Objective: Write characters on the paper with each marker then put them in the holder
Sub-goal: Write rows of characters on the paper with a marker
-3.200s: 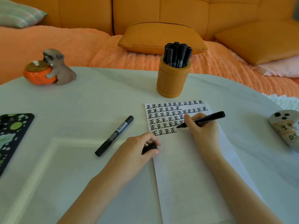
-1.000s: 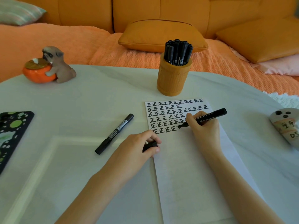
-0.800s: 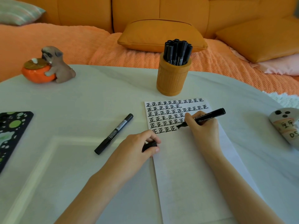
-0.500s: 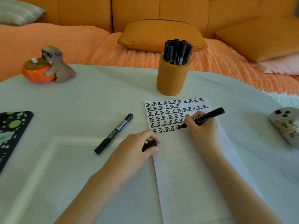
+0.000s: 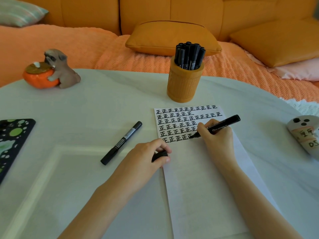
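Observation:
A white paper [image 5: 203,178] lies on the table with several rows of black characters across its top. My right hand [image 5: 215,140] grips an uncapped black marker [image 5: 222,125], whose tip touches the paper at the end of the lowest row. My left hand [image 5: 146,161] rests at the paper's left edge and pinches the black cap [image 5: 159,155]. A second, capped black marker [image 5: 121,143] lies on the table left of the paper. Behind the paper stands the orange holder [image 5: 184,85], filled with several black markers [image 5: 189,56].
A pug figurine hugging an orange fruit [image 5: 51,70] sits at the far left. A black tray with green spots [image 5: 10,142] is at the left edge. A white ghost-like figure [image 5: 305,133] lies at the right edge. An orange sofa with cushions [image 5: 172,37] is behind the table.
The marker tip has moved in small strokes at the end of the lowest row, adding to a character. My left hand and the loose marker have stayed put.

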Demonstrator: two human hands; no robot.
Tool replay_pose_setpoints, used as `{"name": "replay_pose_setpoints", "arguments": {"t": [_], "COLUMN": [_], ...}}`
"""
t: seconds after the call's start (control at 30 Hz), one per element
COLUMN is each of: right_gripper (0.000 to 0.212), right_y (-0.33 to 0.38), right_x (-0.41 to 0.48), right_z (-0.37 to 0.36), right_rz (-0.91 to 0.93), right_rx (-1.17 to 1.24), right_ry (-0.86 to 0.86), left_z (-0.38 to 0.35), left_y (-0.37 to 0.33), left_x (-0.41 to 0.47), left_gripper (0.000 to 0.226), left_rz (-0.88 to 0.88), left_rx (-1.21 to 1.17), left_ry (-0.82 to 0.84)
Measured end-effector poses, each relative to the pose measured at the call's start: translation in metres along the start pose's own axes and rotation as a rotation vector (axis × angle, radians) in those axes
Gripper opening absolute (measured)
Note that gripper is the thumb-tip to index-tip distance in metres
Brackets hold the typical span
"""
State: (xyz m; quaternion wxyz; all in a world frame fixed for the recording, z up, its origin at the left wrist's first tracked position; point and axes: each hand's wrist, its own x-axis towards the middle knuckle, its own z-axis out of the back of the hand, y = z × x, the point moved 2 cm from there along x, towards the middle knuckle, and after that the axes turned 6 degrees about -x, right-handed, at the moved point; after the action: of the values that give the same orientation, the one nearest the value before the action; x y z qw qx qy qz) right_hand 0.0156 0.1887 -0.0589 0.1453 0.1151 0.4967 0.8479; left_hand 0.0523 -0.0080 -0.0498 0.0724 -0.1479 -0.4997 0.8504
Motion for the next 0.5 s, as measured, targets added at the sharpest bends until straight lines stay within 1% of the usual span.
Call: {"name": "replay_pose_setpoints", "arguments": {"t": [0.13,0.5], "right_gripper": [0.028,0.028], "right_y": [0.0001,0.0001], "right_x": [-0.0006,0.0002], "right_z": [-0.0012,0.0008], "right_rz": [0.005,0.004], "right_rx": [-0.012,0.008], "right_ry": [0.013,-0.052], "left_z": [-0.0001,0.0000], "left_y": [0.0008,0.0015], "left_x": [-0.0002,0.0004], "left_gripper": [0.016,0.017], "left_rz": [0.000,-0.001], "left_rx": [-0.007,-0.026], "left_ry": [-0.001,0.002]}}
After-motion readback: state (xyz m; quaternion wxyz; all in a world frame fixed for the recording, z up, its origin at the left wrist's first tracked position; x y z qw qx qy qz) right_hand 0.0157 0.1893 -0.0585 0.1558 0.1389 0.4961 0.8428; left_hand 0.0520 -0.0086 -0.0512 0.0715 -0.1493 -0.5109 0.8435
